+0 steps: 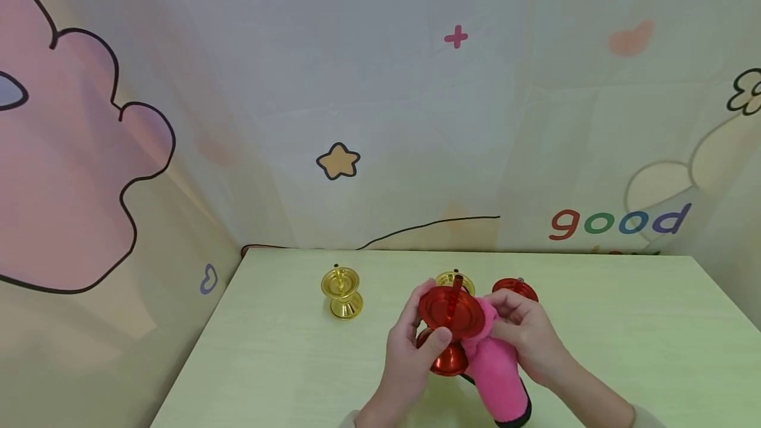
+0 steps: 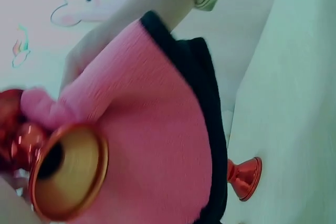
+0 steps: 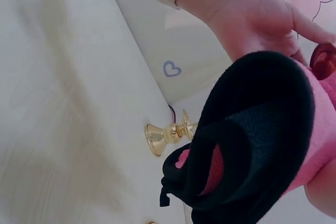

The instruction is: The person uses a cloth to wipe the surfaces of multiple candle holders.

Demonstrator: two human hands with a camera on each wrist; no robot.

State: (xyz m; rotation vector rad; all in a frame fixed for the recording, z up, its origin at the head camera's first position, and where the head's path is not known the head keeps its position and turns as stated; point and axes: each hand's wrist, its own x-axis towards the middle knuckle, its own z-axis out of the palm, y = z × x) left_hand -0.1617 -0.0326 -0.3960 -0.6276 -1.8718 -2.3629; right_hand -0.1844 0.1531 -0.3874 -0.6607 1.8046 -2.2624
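Observation:
My left hand (image 1: 407, 355) holds a shiny red candle holder (image 1: 442, 312) above the table, thumb at its stem and fingers round its far side. The holder has a wide dish, a central post and a flared foot; in the left wrist view the foot's hollow gold underside (image 2: 79, 182) shows. With my right hand (image 1: 535, 342) I pinch a pink cloth mitt (image 1: 499, 378) against the right rim of the dish. Black trim edges the mitt, and its dark open end (image 3: 262, 124) faces the right wrist camera. The right fingertips are partly hidden by the pink fabric.
A gold candle holder (image 1: 341, 289) stands upright at the table's back left. Behind my hands are another gold one (image 1: 466, 281) and a second red one (image 1: 516, 288), both partly hidden. A printed curtain (image 1: 416, 117) hangs behind the pale table (image 1: 267, 355).

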